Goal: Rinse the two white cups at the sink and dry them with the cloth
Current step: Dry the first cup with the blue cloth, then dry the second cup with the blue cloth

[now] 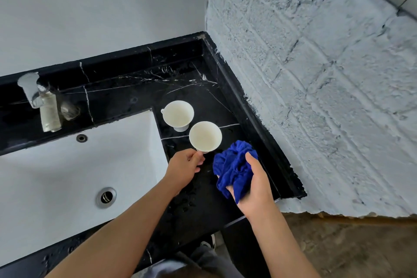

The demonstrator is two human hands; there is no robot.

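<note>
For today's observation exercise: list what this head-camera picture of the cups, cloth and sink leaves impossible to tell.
- Near cup: its handle, hidden in the left hand, head view.
- Both cups: wet or dry, too fine to see.
- Far cup: its foot, partly behind the near cup.
- Blue cloth: lower part covered by the right hand.
- Tap: running or not, blurred.
</note>
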